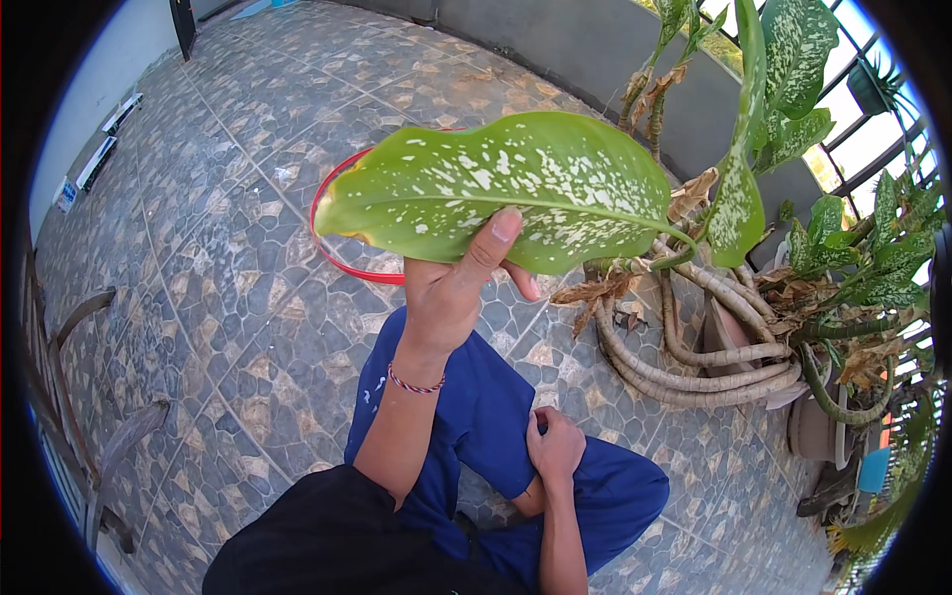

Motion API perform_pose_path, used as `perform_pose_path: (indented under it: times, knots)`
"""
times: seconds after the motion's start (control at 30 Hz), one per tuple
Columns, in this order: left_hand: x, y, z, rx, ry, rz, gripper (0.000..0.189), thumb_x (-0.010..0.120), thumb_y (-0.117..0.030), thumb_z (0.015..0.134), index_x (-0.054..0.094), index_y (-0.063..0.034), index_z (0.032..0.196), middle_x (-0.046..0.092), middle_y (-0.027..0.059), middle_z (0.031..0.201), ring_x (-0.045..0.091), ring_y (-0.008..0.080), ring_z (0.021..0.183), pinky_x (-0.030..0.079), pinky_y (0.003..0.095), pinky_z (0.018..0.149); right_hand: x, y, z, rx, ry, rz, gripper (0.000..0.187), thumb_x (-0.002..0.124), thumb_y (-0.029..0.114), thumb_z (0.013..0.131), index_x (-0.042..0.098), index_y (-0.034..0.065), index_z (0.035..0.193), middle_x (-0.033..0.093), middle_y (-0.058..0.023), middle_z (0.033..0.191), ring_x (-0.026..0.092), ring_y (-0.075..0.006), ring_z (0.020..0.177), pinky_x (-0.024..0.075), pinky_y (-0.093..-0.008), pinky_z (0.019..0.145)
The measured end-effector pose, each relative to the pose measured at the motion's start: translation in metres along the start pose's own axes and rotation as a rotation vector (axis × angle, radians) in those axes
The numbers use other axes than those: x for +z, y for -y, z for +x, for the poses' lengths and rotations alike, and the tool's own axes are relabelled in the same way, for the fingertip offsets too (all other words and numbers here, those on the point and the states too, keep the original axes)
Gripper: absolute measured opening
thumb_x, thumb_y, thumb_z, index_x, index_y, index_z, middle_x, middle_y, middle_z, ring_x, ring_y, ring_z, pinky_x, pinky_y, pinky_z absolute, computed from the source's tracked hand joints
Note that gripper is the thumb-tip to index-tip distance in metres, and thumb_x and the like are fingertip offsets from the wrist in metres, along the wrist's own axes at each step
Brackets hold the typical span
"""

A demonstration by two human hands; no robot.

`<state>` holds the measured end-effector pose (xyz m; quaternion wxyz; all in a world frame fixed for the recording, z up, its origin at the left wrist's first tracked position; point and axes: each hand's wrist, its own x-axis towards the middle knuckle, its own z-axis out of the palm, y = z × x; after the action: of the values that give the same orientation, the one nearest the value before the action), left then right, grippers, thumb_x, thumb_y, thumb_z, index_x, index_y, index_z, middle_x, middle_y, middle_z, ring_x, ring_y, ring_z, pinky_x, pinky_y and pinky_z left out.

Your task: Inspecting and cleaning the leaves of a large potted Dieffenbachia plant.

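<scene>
A large green dieffenbachia leaf [535,186] with white speckles lies across the middle of the view. My left hand [454,286] grips it near its lower edge, thumb on top and most fingers hidden beneath. The leaf's tip, at left, is yellowed with a brown spot. Its stalk still joins the plant's bare, curving stems [692,379] on the right. My right hand [556,446] rests on my crossed leg in blue trousers [617,491], fingers curled, with nothing visible in it. Behind the leaf, partly covered, is a red rim [349,268] of some round object.
Stone-patterned floor tiles [223,297] surround me. Potted plants, including a brown pot [814,431], crowd the right side by a metal railing [863,141]. A low grey wall [520,44] runs along the back. Curved wooden pieces [126,439] stand at the left edge.
</scene>
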<state>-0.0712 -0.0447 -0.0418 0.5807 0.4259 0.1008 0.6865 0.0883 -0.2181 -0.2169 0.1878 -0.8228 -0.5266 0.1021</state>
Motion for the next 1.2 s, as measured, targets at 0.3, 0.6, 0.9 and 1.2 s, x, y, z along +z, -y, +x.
perform_pose_path:
  times: [0.3, 0.6, 0.9, 1.2]
  knots:
    - [-0.002, -0.019, 0.002, 0.376, 0.444, 0.207, 0.021, 0.08, -0.012, 0.065, 0.073, -0.0028, 0.082, 0.069, 0.0138, 0.086, 0.068, 0.0193, 0.072, 0.053, 0.0264, 0.061, -0.007, 0.002, -0.001, 0.102, -0.036, 0.158, 0.014, 0.063, 0.019, 0.079, 0.068, 0.0063, 0.084, 0.068, -0.0101, 0.076, 0.067, -0.0236, 0.076, 0.0499, -0.0363, 0.069]
    - [0.023, -0.053, -0.012, 0.437, 0.856, 0.294, 0.018, 0.069, -0.01, 0.07, 0.074, -0.0064, 0.087, 0.069, 0.0177, 0.09, 0.066, 0.0173, 0.062, 0.049, 0.0225, 0.052, -0.122, 0.049, 0.011, 0.07, -0.372, 1.218, 0.034, 0.059, 0.002, 0.087, 0.05, -0.0045, 0.119, 0.062, -0.012, 0.101, 0.061, -0.0124, 0.084, 0.0477, -0.0227, 0.077]
    - [0.066, -0.041, -0.051, 0.509, 0.765, 0.47, 0.02, 0.067, -0.011, 0.068, 0.075, -0.0132, 0.086, 0.071, 0.0091, 0.091, 0.061, 0.0104, 0.054, 0.042, 0.0188, 0.045, -0.182, 0.12, -0.053, -0.111, -0.904, 1.196, 0.082, 0.07, 0.023, 0.08, 0.018, -0.0005, 0.139, 0.052, -0.0227, 0.12, 0.058, -0.0271, 0.105, 0.0485, -0.0361, 0.089]
    - [0.103, 0.001, -0.093, 0.384, 0.837, 0.504, 0.027, 0.066, -0.01, 0.07, 0.073, -0.015, 0.096, 0.068, 0.0046, 0.102, 0.068, 0.017, 0.078, 0.053, 0.0248, 0.058, -0.192, 0.077, -0.078, -0.158, -0.918, 1.321, 0.077, 0.069, 0.03, 0.078, 0.031, -0.0072, 0.133, 0.05, -0.0218, 0.123, 0.052, -0.0277, 0.113, 0.0422, -0.0364, 0.098]
